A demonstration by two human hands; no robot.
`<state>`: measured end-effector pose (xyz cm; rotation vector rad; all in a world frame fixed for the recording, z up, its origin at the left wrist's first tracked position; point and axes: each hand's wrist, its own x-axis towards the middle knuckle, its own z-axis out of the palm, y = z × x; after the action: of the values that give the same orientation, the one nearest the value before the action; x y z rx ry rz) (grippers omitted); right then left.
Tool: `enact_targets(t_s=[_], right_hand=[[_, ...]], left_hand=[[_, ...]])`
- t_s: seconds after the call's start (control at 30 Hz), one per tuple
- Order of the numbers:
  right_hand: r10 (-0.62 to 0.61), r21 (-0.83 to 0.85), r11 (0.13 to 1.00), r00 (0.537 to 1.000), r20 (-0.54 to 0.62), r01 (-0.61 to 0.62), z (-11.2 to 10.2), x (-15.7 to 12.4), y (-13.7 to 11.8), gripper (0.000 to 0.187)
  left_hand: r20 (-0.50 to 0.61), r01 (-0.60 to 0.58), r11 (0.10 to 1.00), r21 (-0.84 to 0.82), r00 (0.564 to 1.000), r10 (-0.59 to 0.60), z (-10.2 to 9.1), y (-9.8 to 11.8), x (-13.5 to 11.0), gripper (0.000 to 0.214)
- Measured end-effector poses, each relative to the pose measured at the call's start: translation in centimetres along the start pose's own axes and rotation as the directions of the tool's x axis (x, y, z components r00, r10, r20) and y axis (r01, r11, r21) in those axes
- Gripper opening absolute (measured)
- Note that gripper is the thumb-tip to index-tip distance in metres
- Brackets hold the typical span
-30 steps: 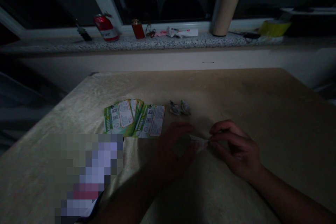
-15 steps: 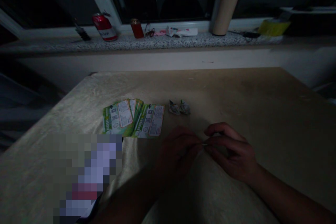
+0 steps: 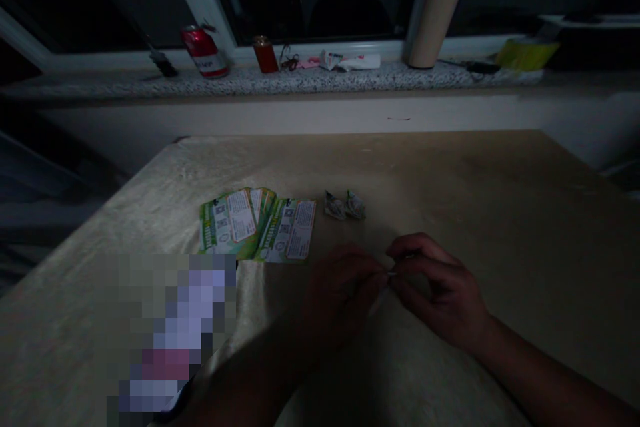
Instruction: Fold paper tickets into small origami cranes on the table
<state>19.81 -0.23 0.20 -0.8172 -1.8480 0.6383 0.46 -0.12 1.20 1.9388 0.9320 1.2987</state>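
Note:
Close together over the table, my left hand (image 3: 345, 290) and my right hand (image 3: 443, 290) pinch a tiny pale piece (image 3: 392, 273) between their fingertips. Its kind is too small and dark to make out. Both hands are closed, thumbs against fingers. Just beyond my left hand lie two small crumpled wrappers (image 3: 345, 205), side by side. Left of them, several green printed leaflets or packets (image 3: 287, 230) with white text panels overlap in a fan, with neither hand touching them.
A blurred-out phone-like object (image 3: 193, 320) lies at the table's (image 3: 480, 180) lower left. On the granite windowsill (image 3: 240, 85) stand a red can (image 3: 204, 52), a small orange-red jar (image 3: 265, 55) and a cardboard tube (image 3: 440, 10). A white crumpled tube (image 3: 350, 61) and a yellow item (image 3: 527, 55) lie there too.
Both hands keep their pinch in nearly the same place. The whole scene has shifted slightly to the right as the camera moved.

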Motion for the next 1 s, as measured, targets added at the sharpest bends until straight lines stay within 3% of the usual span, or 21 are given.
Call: enact_targets(t_s=[0.2, 0.43, 0.63, 0.8, 0.9, 1.0], right_hand=[[0.038, 0.047, 0.998, 0.991, 0.131, -0.044, 0.3, 0.1, -0.1, 0.009], [0.018, 0.029, 0.999, 0.984, 0.177, -0.024, 0.5, 0.4, 0.0, 0.012], [0.054, 0.034, 0.998, 0.995, 0.079, -0.057, -0.3, 0.3, 0.5, 0.010], [0.151, -0.082, 0.985, 0.987, -0.054, -0.155, -2.0, 0.5, 2.1, 0.011], [0.245, -0.205, 0.951, 0.968, 0.046, -0.231, -2.4, 0.5, 3.3, 0.018], [0.259, -0.334, 0.919, 0.959, 0.111, -0.210, -2.2, 0.1, 4.2, 0.017]], left_hand=[[-0.052, 0.046, 0.997, -0.068, 0.997, -0.050, -0.3, -0.1, -0.1, 0.013], [-0.176, 0.129, 0.984, -0.125, 0.973, -0.150, -0.9, -0.5, 0.4, 0.008], [-0.173, 0.256, 0.960, -0.114, 0.946, -0.273, -1.0, -1.3, 0.4, 0.013], [-0.059, 0.301, 0.946, 0.122, 0.953, -0.296, -0.8, -2.4, 0.4, 0.012], [0.053, 0.211, 0.911, 0.355, 0.968, -0.244, -0.3, -2.7, 0.2, 0.008], [0.115, 0.172, 0.849, 0.500, 0.958, -0.262, 0.2, -2.6, -0.2, 0.007]])
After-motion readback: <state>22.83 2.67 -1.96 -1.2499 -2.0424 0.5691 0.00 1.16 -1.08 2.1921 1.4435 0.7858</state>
